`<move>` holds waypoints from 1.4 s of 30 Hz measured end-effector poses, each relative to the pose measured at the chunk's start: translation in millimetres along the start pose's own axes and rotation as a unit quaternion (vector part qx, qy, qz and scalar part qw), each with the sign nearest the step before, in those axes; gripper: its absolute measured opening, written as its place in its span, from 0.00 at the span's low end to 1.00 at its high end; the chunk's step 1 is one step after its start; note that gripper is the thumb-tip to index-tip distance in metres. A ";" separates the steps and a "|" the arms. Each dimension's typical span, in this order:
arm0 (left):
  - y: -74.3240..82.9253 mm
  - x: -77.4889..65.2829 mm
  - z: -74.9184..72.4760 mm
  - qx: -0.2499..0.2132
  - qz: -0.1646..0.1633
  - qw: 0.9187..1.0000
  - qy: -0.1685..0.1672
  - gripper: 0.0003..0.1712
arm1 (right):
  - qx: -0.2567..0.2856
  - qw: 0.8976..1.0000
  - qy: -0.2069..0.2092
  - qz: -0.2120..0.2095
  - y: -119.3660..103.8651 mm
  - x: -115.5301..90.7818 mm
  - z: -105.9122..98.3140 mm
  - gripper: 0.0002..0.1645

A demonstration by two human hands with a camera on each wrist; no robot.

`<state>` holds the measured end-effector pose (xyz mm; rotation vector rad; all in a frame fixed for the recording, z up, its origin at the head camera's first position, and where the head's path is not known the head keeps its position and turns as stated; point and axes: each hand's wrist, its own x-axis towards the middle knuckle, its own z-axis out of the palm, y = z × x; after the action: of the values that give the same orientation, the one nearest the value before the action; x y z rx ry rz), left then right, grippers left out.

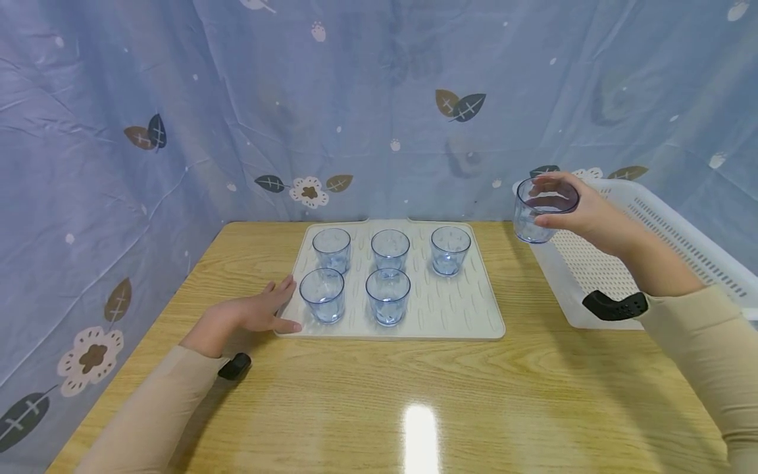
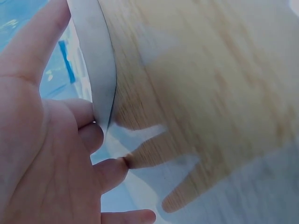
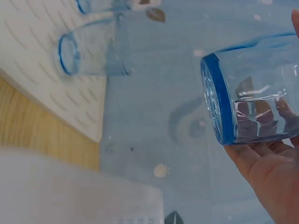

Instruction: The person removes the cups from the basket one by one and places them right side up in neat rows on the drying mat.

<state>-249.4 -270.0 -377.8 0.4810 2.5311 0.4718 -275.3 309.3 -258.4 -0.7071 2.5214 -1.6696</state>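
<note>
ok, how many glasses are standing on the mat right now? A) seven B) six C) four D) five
D: five glasses stand on the drying mat, three in the back row and two in front; a sixth glass is held up by the right hand over the white basket.
</note>
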 end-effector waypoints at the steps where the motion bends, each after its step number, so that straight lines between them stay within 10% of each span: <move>1: -0.6 0.0 0.4 0.000 0.000 1.000 0.001 0.74 | 0.007 1.000 -0.001 -0.001 -0.9 0.5 4.3 0.35; 17: 14.6 -12.6 -0.8 -0.005 0.011 1.000 -0.004 0.69 | 0.117 0.991 -0.025 -0.053 -0.7 -0.3 56.9 0.32; 42: 22.3 -17.4 3.7 -0.008 0.011 1.000 -0.003 0.67 | 0.145 0.985 -0.065 -0.069 32.7 -20.3 114.2 0.39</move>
<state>-228.0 -256.8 -364.2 0.5050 2.5159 0.4969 -237.3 228.9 -339.7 -0.9418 2.1255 -1.9090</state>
